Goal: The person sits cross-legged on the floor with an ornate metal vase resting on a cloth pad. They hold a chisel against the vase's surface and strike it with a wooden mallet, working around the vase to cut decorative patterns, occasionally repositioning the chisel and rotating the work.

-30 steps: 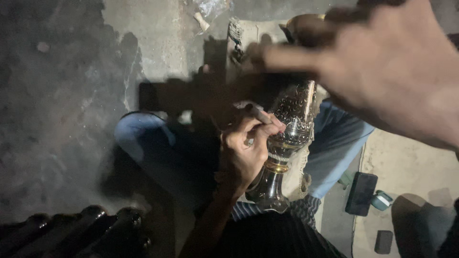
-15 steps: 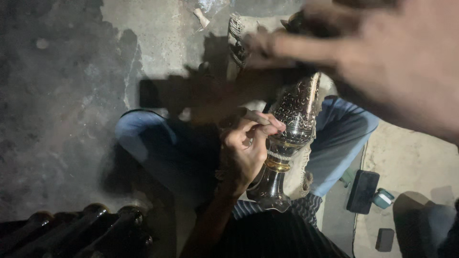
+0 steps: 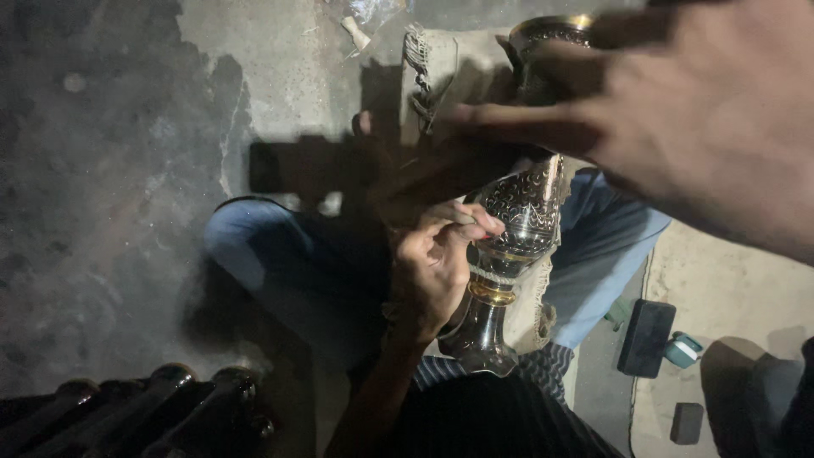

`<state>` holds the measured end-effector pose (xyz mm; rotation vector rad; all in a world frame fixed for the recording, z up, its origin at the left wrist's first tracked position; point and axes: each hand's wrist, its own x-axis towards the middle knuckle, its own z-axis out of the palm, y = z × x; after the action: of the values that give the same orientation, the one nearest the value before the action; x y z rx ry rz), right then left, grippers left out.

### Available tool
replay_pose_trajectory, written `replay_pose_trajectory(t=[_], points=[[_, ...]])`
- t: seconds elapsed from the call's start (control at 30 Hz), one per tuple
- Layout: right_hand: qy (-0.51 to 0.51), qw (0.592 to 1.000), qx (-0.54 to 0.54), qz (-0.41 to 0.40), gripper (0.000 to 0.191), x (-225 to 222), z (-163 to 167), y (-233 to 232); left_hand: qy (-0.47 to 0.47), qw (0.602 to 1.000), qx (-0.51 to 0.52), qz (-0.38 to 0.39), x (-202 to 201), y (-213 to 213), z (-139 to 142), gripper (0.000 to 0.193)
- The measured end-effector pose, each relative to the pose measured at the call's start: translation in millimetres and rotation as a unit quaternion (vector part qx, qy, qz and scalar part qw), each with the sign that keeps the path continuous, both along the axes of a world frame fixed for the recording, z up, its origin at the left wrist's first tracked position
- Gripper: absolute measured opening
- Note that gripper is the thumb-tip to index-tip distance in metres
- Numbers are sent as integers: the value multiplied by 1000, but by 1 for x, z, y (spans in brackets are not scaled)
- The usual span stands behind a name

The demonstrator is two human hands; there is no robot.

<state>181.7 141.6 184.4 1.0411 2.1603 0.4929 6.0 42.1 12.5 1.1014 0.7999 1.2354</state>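
Observation:
An engraved metal vase (image 3: 521, 212) lies tilted across my lap, its foot near my body and its rim (image 3: 551, 25) pointing away. My left hand (image 3: 428, 263) rests against the vase's middle and pinches a thin stick-like tool (image 3: 466, 216) onto the patterned surface. My right hand (image 3: 704, 119) is large and blurred close to the camera at upper right. Its fingers stretch leftwards over the vase's upper part, with nothing seen in them. My legs in blue jeans (image 3: 263, 263) are folded under the vase.
A fringed cloth (image 3: 428, 76) lies on the concrete floor beyond the vase. On a pale mat at right are a flat black slab (image 3: 646, 337), a small teal object (image 3: 682, 349) and a dark block (image 3: 687, 422). Dark tubes (image 3: 170, 407) lie at bottom left.
My right hand has shifted slightly right and down, uncovering the vase's rim. My left hand stays on the vase with the tool.

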Motion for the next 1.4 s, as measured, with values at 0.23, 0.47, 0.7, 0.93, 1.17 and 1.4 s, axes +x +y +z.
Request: replay_pose_trajectory(t=[0.23,0.47,0.7,0.93,1.17,1.4], points=[[-32,996,-51,-60,58,11,-11,-4,-25,999,-43,-16,-2,-1,-5,18],[290,957,8,-20,65,39,-19,-10,-69,994,46,-67,-1,25,4,19],[503,845,-51,-172,57,69,-32,-16,-6,985,95,-146,-5,45,13,15],[621,766,-104,-129,50,76,-45,-19,63,978,126,-150,-10,45,16,11],[385,916,-56,-104,59,65,-40,-9,68,991,53,-101,-8,36,25,14],[324,942,-41,-73,75,48,-42,-6,126,990,15,-61,-11,20,34,17]])
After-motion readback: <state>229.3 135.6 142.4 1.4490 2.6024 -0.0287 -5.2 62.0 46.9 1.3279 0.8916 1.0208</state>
